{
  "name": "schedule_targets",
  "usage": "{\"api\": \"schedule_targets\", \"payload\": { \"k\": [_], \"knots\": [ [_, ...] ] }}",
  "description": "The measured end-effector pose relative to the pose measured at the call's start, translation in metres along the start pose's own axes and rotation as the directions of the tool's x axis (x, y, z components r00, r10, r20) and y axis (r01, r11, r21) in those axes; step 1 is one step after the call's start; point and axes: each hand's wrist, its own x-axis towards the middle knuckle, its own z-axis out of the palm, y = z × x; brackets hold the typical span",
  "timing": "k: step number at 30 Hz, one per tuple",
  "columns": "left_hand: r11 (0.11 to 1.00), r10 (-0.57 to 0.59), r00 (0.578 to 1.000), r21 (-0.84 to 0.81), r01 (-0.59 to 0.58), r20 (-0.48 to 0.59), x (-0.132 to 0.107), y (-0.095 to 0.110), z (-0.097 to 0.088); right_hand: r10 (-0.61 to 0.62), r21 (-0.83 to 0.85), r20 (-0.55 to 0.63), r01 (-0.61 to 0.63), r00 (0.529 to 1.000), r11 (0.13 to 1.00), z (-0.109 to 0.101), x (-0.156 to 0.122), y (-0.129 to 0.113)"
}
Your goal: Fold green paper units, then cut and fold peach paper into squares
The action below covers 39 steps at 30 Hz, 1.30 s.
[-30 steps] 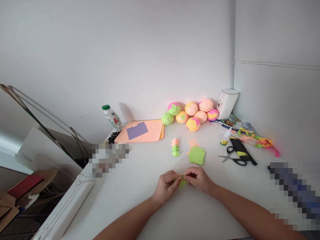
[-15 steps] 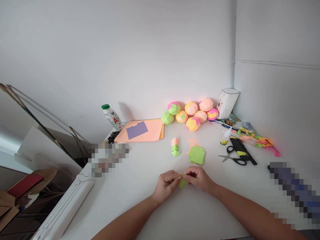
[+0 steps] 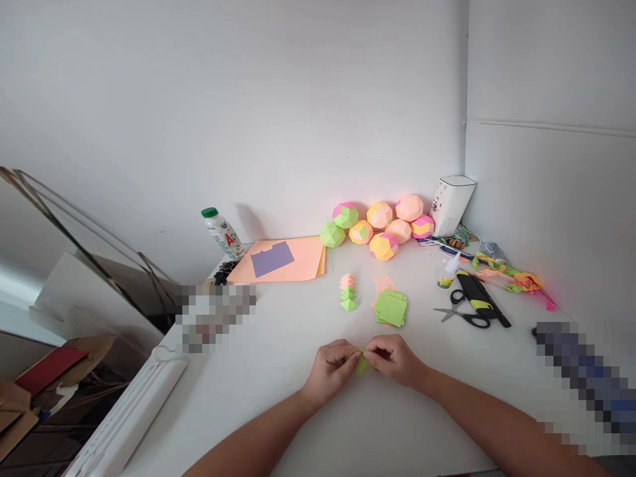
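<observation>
Between my two hands is a small piece of green paper point(image 3: 363, 364), pinched along its upper edge and partly covered by my fingers. My left hand point(image 3: 334, 368) grips it from the left with thumb and fingers together. From the right, my right hand point(image 3: 395, 356) pinches the same edge. Just beyond lies a stack of green paper squares point(image 3: 391, 309), with peach paper squares point(image 3: 384, 284) showing behind and under it. Left of the stack, a row of small folded paper pieces point(image 3: 348, 293) runs away from me, green nearest and peach farther off.
Several faceted paper balls point(image 3: 383, 246) sit against the wall. Scissors point(image 3: 462, 311), a black utility knife point(image 3: 483, 299) and a glue bottle point(image 3: 449, 271) lie at right. Peach paper sheets point(image 3: 308, 258) and a white bottle point(image 3: 222, 233) stand back left; a white power strip point(image 3: 144, 411) lies near left.
Both hands stay almost in place, still pinching the green paper. My right hand has dipped very slightly, and less of the paper shows below the fingers.
</observation>
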Motion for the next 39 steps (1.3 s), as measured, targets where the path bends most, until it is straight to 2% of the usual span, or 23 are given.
{"api": "schedule_targets", "payload": {
  "k": [7,14,18,27,35,39],
  "knots": [
    [0.998,-0.029,1.0,-0.061,0.029,0.006,0.002,-0.002,0.002,-0.055,0.014,0.027,0.055,0.998,0.998,0.001,0.0,0.003],
    [0.996,-0.065,0.998,-0.053,0.065,0.002,0.002,-0.001,0.002,0.072,0.1,0.064,-0.078,0.995,0.992,0.001,0.001,0.004],
    [0.991,-0.122,0.993,-0.051,0.122,-0.003,-0.001,0.0,0.004,0.088,0.107,0.1,-0.099,0.991,0.989,0.001,-0.001,0.004],
    [0.94,-0.304,0.949,-0.134,0.314,0.086,-0.001,0.007,0.003,0.192,0.159,0.092,-0.204,0.977,0.966,0.0,0.0,0.001],
    [0.88,-0.387,0.904,-0.22,0.421,0.181,0.001,0.005,0.001,0.204,0.221,0.17,-0.239,0.964,0.946,-0.003,0.001,0.007],
    [0.859,-0.402,0.899,-0.267,0.436,0.176,0.001,0.004,0.003,0.204,0.283,0.172,-0.246,0.964,0.927,-0.003,0.001,0.008]
  ]
}}
